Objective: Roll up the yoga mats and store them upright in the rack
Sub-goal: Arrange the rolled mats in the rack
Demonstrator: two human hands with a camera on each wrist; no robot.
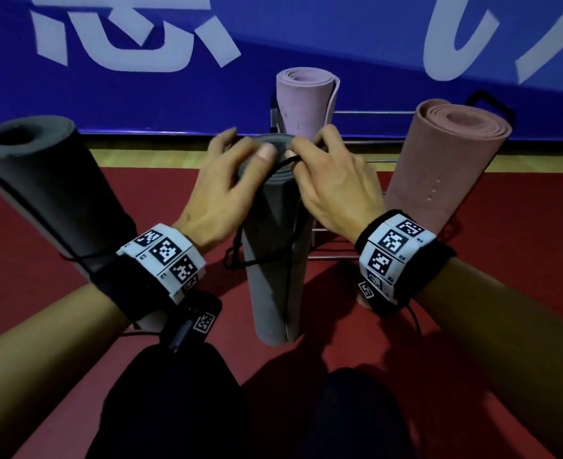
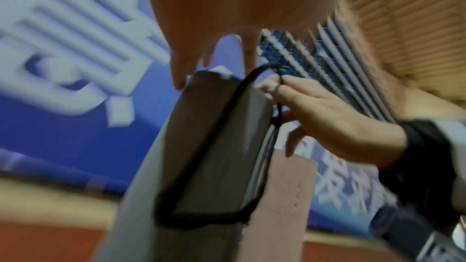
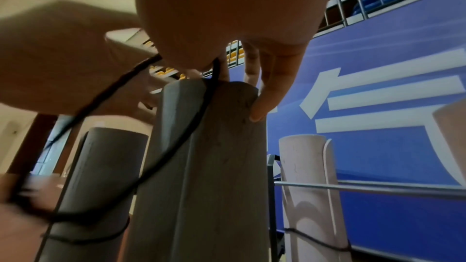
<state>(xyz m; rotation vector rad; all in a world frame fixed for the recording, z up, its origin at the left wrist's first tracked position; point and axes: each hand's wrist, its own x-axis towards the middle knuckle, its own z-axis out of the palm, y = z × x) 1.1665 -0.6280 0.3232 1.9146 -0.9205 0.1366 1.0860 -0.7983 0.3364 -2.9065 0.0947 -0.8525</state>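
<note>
A grey rolled mat (image 1: pixel 273 260) stands upright on the red floor in front of me. A black cord (image 1: pixel 283 165) loops round its middle and runs up over its top end. My left hand (image 1: pixel 247 144) holds the top of the roll, thumb on the end face and fingers over the far edge. My right hand (image 1: pixel 303 150) pinches the cord at the top of the roll; the left wrist view shows the cord (image 2: pixel 242 91) between its thumb and forefinger (image 2: pixel 274 87). In the right wrist view the cord (image 3: pixel 176 136) hangs slack down the grey mat (image 3: pixel 214 166).
A dark grey rolled mat (image 1: pixel 41 180) stands at the left, tied with a cord. A pink roll (image 1: pixel 445 173) stands at the right. A lilac roll (image 1: pixel 303 101) stands in the metal rack (image 1: pixel 366 112) behind, against a blue banner wall. My knees are at the bottom.
</note>
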